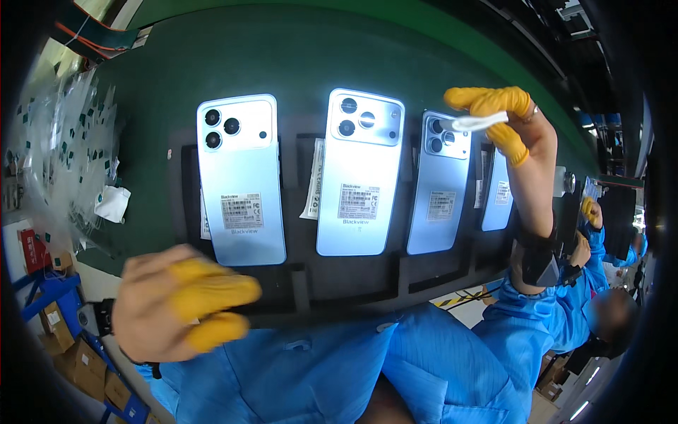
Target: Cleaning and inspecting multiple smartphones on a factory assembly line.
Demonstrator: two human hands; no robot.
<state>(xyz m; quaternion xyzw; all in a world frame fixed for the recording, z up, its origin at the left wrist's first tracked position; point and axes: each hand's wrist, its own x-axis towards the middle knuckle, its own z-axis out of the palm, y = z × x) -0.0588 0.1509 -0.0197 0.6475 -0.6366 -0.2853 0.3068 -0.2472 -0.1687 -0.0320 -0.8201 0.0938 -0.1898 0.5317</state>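
The right hand (503, 124), its fingertips in yellow finger cots, is pinched shut on a small white swab-like strip (474, 123) whose free end hangs just over the camera block of the third phone (439, 185), one of four pale blue phones lying face down in a row on a dark tray (353, 283) on the green surface (296, 49). The left hand (180, 304) floats close to the lens, blurred, fingers loosely curled; it seems to hold nothing, though the blur makes that hard to confirm. The first phone (240, 180) and second phone (360, 173) lie to the left, the fourth phone (497, 189) is partly hidden behind the right wrist. To work the lens area well, the strip's tip would best come down flat and light on the glass rings, moved in small strokes, with the phone left seated in its tray slot; the free hand could steady the phone's lower edge. A white crumpled wipe (113, 203) and clear plastic bags (60, 141) lie at the far left, and a co-worker's blue sleeve (586, 283) shows at right.
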